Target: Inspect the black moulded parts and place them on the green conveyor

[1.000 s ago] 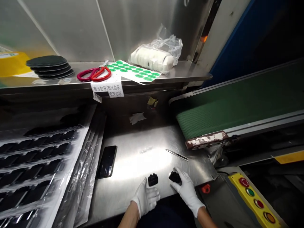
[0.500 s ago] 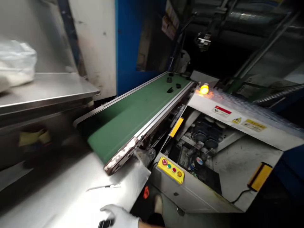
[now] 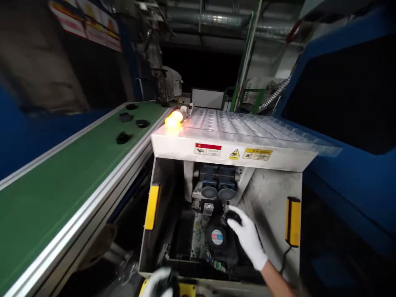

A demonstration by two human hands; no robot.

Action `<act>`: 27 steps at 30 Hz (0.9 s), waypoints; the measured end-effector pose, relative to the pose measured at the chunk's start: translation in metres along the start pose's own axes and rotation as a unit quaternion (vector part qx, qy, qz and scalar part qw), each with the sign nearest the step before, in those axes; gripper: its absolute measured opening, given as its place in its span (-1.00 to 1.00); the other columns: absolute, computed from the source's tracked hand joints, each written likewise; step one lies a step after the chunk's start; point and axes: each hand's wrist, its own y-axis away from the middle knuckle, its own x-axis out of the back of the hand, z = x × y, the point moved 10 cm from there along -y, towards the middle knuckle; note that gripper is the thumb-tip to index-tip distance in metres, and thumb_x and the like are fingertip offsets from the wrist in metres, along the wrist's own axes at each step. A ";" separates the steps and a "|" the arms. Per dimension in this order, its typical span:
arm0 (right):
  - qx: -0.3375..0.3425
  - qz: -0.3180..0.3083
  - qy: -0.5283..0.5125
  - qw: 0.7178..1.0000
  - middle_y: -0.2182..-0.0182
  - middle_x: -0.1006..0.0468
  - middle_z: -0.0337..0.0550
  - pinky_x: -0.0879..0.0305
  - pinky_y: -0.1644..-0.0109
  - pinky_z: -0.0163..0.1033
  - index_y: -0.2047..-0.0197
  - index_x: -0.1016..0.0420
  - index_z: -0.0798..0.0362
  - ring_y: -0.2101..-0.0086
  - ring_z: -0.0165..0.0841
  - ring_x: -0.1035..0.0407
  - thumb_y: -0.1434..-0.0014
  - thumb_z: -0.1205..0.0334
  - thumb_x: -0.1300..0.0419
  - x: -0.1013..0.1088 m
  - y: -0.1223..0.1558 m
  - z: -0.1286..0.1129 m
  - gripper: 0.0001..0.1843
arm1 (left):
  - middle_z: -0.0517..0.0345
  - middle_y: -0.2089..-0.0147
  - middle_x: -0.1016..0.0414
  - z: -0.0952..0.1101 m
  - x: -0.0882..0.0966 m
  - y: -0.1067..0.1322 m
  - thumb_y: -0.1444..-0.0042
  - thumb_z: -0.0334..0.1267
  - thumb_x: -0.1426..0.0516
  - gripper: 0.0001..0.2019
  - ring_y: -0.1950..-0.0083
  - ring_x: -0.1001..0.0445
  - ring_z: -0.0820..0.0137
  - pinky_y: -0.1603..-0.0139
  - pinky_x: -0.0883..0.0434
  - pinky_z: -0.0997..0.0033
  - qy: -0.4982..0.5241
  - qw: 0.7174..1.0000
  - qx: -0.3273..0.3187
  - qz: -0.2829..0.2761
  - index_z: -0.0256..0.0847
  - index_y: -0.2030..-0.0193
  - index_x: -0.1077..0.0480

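Note:
My right hand (image 3: 247,239), in a white glove, reaches into the open front of a white machine (image 3: 272,206). Between its thumb and fingers is a small black part (image 3: 233,217), whose exact kind I cannot make out. At the bottom edge my left hand (image 3: 151,284), also gloved in white and blurred, curls round a dark part (image 3: 169,284). It is over the yellow button box (image 3: 188,290), which it partly covers. Several similar black pieces (image 3: 123,137) lie on the green conveyor belt (image 3: 62,177) to the left.
Clear plastic trays (image 3: 241,126) with rows of pockets lie on the machine's top, beside a lit orange lamp (image 3: 173,119). Yellow sensor bars (image 3: 152,207) flank the opening. Blue machinery (image 3: 349,165) stands on the right.
My view has swung right, from the metal table and belt end to the machine's front. Both gloved hands now show in front of it; earlier only one showed, low over the table with a black piece.

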 end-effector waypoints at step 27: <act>0.041 -0.290 0.402 0.868 0.22 -0.58 -0.13 -0.47 0.08 -0.06 0.13 -0.49 0.14 0.21 -0.30 -0.50 -0.28 0.01 -0.17 -0.145 -0.132 -0.015 -0.66 | 0.08 0.14 -0.55 -0.036 -0.207 -0.144 -0.25 -0.06 -0.14 -0.68 0.17 -0.55 0.30 0.11 -0.54 0.19 0.083 0.977 0.010 -0.195 -0.30 0.08 -0.45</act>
